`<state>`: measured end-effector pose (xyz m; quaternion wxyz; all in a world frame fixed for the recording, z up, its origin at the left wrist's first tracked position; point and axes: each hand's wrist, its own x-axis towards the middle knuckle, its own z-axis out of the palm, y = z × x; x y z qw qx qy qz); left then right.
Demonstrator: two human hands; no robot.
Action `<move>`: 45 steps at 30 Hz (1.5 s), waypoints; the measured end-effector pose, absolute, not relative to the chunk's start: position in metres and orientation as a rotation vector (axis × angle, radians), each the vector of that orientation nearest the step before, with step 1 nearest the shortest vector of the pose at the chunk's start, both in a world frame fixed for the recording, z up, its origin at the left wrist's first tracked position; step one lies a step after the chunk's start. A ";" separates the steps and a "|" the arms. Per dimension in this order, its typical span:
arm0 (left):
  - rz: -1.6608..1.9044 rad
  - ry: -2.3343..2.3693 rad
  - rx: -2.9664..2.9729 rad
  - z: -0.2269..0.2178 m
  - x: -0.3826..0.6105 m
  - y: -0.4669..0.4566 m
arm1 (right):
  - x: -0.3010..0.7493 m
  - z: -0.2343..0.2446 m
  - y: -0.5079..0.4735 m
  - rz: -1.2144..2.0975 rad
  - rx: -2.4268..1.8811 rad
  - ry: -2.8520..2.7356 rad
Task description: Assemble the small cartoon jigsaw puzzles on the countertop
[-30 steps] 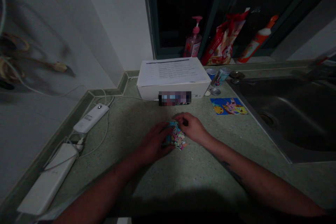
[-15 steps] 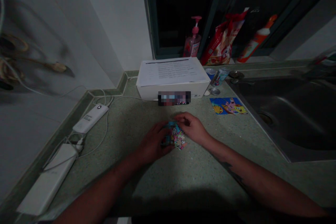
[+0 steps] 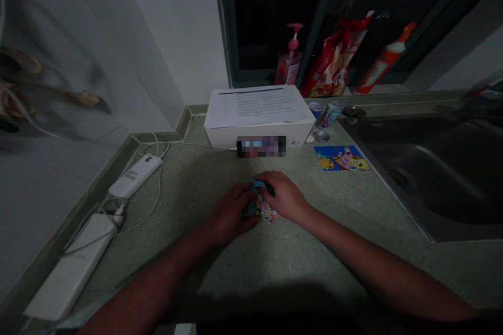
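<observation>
A small heap of colourful jigsaw puzzle pieces lies on the counter between my two hands. My left hand is curled round the heap's left side, its thumb along the near edge and its fingers at the far edge. From the right, my right hand closes over the heap's far right part, fingers bent and pressed against the pieces. Both hands hide much of the heap. Off to the right, a flat blue puzzle picture with cartoon figures lies beside the sink, apart from both hands.
A phone leans on a white box with a printed sheet on top. Two white power banks and cables lie at left. Cans stand behind the puzzle picture; a metal sink fills the right. Bottles and a red bag line the sill.
My right hand has shifted slightly left and down over the heap, covering more of its upper right. My left hand stays almost where it was.
</observation>
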<state>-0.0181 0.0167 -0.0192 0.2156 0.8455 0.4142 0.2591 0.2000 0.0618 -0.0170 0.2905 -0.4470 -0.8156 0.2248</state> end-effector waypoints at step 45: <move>0.796 1.267 2.263 -0.025 -0.016 0.018 | 0.201 -0.018 0.061 0.859 -1.083 -1.697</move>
